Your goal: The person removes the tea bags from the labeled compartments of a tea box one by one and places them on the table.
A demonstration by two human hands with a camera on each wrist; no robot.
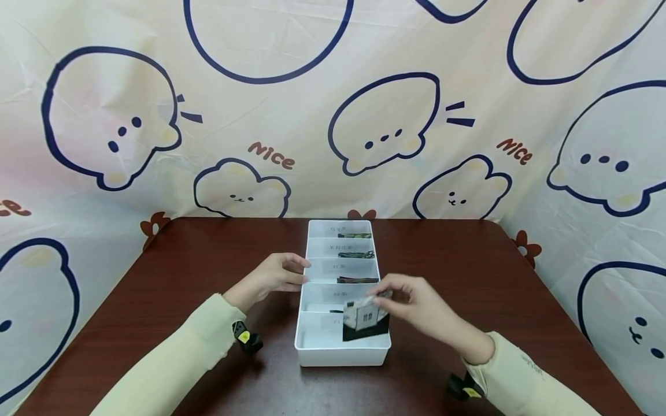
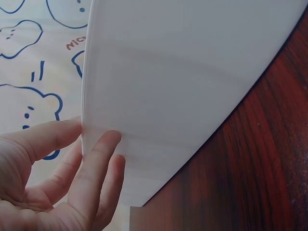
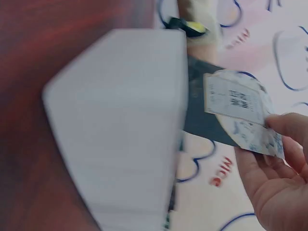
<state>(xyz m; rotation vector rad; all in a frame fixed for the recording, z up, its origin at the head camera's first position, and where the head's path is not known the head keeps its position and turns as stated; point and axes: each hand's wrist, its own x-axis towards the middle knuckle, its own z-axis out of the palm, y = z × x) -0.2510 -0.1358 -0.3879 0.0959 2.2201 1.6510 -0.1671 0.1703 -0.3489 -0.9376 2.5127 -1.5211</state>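
A long white divided box (image 1: 343,356) stands on the table, with its compartments in a row running away from me. Over its two nearest compartments, my right hand (image 1: 416,300) pinches the top of a card (image 1: 365,316) between thumb and fingers. In the head view, the card's face shows a pale house above a black band. Its other side (image 3: 236,98), in the right wrist view, has a dark part, a pale printed label and a blue-and-white pattern. My left hand (image 1: 276,271) touches the box's left side, fingertips at the rim and on the outer wall (image 2: 144,96).
Thin dark-edged cards stand in several farther compartments, such as this brown one (image 1: 358,280) and this green one (image 1: 356,254). Small printed characters mark the dividers. The dark brown table (image 1: 208,248) ends at a cartoon-printed curtain (image 1: 302,115) behind and at both sides.
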